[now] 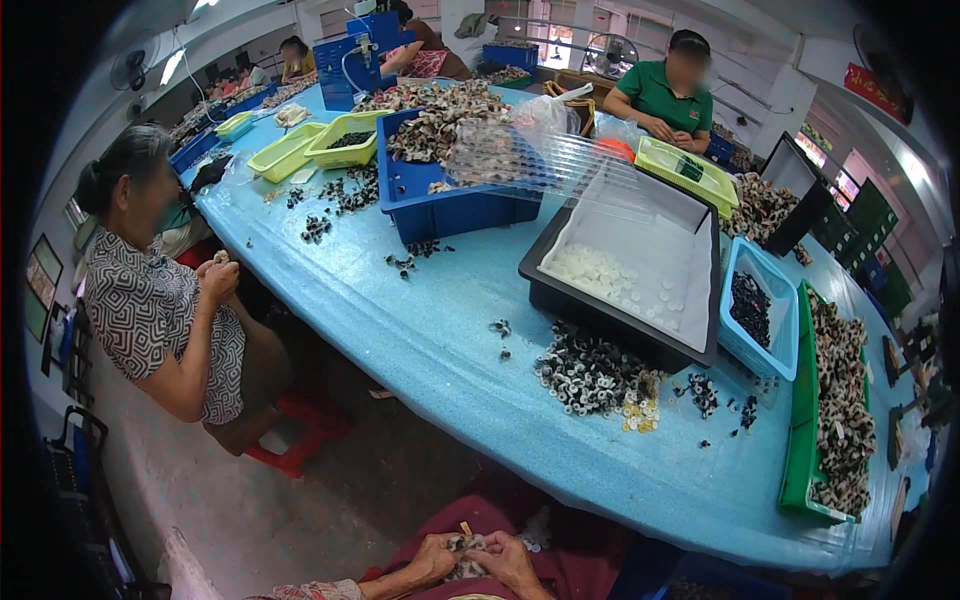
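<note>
Low in the head view, both my hands are together over my dark red lap. My left hand (430,562) pinches one side of a small furry grey-and-white piece (466,570); my right hand (510,564) has its fingers closed on the other side. A small tan tip (465,527) sticks up just above the fingers. Beside my right hand, several translucent white discs (537,527) lie on my lap. The fingers hide much of the furry piece, so its exact kind is unclear.
On the blue-covered table (450,330) are a heap of black-and-white small parts (590,370), a black tray (615,322) with white discs, a light-blue basket (762,358), a green crate (800,450) and a blue crate (460,215). Co-workers sit at left (170,310) and across (665,105).
</note>
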`<state>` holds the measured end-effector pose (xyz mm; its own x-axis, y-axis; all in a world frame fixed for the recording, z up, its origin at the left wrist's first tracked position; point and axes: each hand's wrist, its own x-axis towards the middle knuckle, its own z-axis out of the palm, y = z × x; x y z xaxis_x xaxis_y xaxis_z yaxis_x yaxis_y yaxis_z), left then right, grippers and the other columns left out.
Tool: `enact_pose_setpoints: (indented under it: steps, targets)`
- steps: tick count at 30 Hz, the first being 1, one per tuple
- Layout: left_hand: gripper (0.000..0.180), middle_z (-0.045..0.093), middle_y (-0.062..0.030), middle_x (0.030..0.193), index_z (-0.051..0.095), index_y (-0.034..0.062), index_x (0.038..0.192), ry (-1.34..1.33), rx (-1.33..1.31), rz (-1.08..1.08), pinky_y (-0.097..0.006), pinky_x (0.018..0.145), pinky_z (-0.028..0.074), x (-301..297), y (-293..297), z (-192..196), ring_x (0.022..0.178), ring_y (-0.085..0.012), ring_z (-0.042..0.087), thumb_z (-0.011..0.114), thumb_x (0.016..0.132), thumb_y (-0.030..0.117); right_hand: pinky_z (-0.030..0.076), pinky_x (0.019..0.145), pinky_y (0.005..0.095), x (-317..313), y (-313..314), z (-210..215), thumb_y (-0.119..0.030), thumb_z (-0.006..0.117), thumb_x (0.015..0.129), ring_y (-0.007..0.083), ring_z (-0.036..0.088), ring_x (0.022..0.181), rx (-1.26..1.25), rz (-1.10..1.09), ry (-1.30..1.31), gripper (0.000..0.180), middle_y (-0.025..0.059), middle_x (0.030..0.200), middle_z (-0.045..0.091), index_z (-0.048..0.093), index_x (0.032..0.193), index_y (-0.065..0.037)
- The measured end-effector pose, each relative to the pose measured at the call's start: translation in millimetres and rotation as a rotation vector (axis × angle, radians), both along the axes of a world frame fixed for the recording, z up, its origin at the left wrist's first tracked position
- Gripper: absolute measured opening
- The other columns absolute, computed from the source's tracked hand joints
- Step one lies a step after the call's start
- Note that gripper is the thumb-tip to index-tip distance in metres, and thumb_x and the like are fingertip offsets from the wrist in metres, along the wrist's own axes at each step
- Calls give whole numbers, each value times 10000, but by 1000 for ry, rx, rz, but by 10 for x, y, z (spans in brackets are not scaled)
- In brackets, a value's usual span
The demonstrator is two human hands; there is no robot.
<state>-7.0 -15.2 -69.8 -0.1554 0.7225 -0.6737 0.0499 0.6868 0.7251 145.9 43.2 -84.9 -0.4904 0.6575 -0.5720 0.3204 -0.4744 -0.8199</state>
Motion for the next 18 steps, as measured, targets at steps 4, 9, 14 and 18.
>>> enact_pose_setpoints:
  steps: [4, 9, 14, 18]
  targets:
    - [205, 693, -54, 872, 685, 9, 1018, -48, -1, 93, -292, 711, 496, 20, -11, -15, 794, -100, 606, 623, 845, 102, 505, 522, 237, -14, -14, -59, -134, 768, 779, 93, 614, 638, -13, -9, 48, 266, 84, 743, 669, 591, 903, 21]
    - [245, 697, -89, 868, 671, 8, 1038, 38, 73, 3, -306, 704, 500, -36, -51, -50, 788, -118, 625, 641, 835, 142, 506, 544, 233, -36, -57, 9, -129, 751, 795, 83, 610, 685, -51, -35, 42, 246, 78, 799, 668, 592, 911, 19]
    - [257, 698, -91, 885, 667, 17, 1045, 75, 208, -92, -301, 694, 505, 9, 154, 136, 795, -128, 636, 670, 827, 152, 496, 537, 216, 192, 7, 141, -110, 625, 868, 58, 555, 717, 73, -184, 300, 228, -6, 843, 616, 606, 1084, -39]
    - [354, 653, -106, 1031, 575, -39, 1157, -649, -5, 344, -347, 868, 518, -94, 63, 313, 934, -217, 646, 554, 809, -98, 479, 580, 225, 203, 63, 271, -73, 611, 873, 60, 558, 642, 6, -275, 291, 73, -6, 725, 604, 636, 894, -8]
